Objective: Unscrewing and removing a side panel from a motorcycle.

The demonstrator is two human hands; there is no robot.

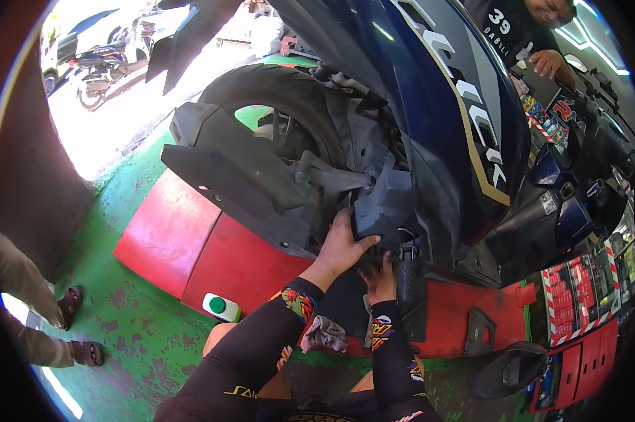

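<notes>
Left hand [342,246] flat, fingers spread, against scooter's grey underside panel [382,204]; right hand [380,279] reaching beneath, grip hidden, cannot tell.

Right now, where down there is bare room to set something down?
The red platform is bare left of the white bottle with a green cap, and the green floor lies open between it and a bystander's sandalled feet. It is crowded under the scooter, where left hand and right hand work.

Single head-worn fisheye view, close, facing down and forward onto the scooter's [430,119] rear underside.
</notes>
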